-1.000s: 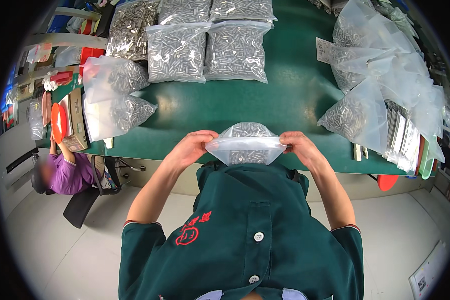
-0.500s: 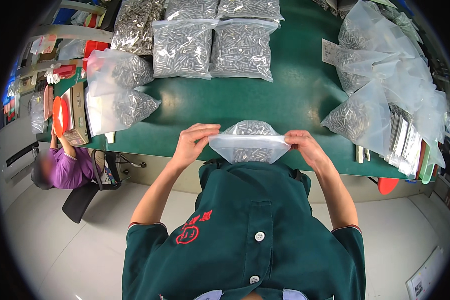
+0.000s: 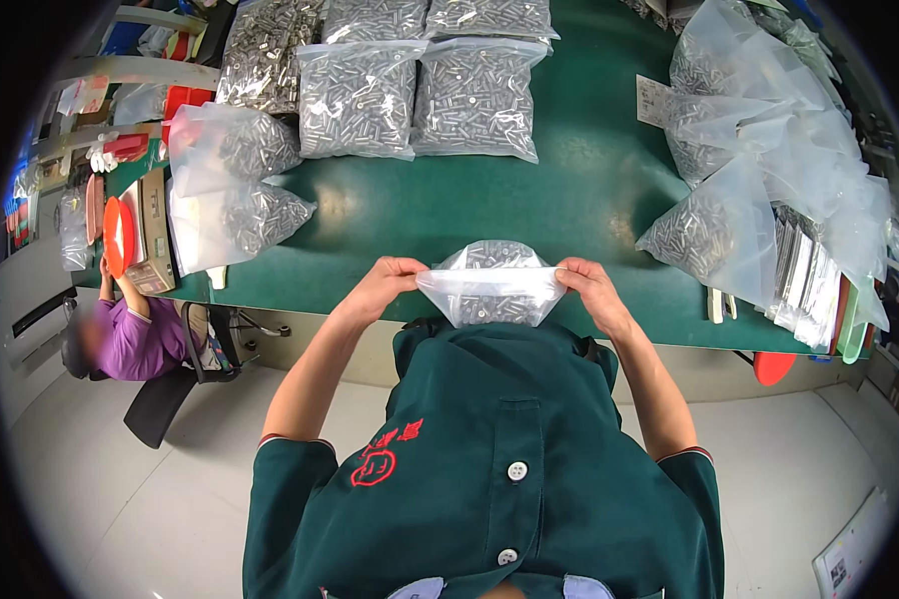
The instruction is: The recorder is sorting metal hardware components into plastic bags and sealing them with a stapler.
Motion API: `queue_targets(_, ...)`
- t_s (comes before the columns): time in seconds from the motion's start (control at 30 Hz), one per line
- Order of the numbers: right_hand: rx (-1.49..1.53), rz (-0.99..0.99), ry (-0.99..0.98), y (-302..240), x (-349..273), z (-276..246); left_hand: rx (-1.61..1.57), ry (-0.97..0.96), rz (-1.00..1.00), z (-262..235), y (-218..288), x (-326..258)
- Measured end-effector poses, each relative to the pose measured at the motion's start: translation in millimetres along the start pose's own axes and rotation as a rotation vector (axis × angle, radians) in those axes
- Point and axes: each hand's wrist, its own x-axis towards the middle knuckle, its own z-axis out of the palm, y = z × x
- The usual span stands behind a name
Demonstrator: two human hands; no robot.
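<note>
green surface (image 3: pixel 569 200) lies just beyond both hands and carries many clear bags of small metal parts. left hand (image 3: pixel 388 285) and right hand (image 3: pixel 591 292) each pinch one top corner of a clear plastic bag (image 3: pixel 491 292) of metal parts, stretched between them at the surface's near edge, close to the body.

Dark green short-sleeved buttoned shirt (image 3: pixel 489 469), red emblem (image 3: pixel 378 461).

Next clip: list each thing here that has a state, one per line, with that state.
left hand: pinching the bag's top left corner
right hand: pinching the bag's top right corner
clear bag of metal parts: filled, held at the table edge
flat filled bags: lying on the green table
bags at right: heaped, tops loose
</note>
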Motion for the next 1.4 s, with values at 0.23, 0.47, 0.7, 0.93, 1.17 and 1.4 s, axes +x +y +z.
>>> queue_targets(0.23,0.117,-0.030,0.076,-4.7,-6.3,12.2,0.848,-0.090,0.330,17.3,78.7,-22.9)
queue_targets(0.47,0.081,-0.068,0.120,-8.2,-14.6,14.0,0.952,-0.138,0.212,51.8,90.1,-12.9)
queue_targets(0.7,-0.153,-0.108,0.133,-25.0,-28.0,11.0,0.957,-0.095,0.213,69.7,81.4,-4.2)
queue_targets(0.93,-0.339,-0.156,0.117,-38.0,-31.3,5.2,0.979,-0.105,0.388,73.1,73.3,1.5)
queue_targets(1.17,0.016,-0.042,-0.027,1.5,-3.6,-2.3,0.861,-0.151,0.245,58.9,61.7,20.9)
queue_targets(1.4,-0.038,-0.042,-0.059,3.5,3.4,-6.3,0.641,-0.154,0.229,56.3,52.6,30.6)
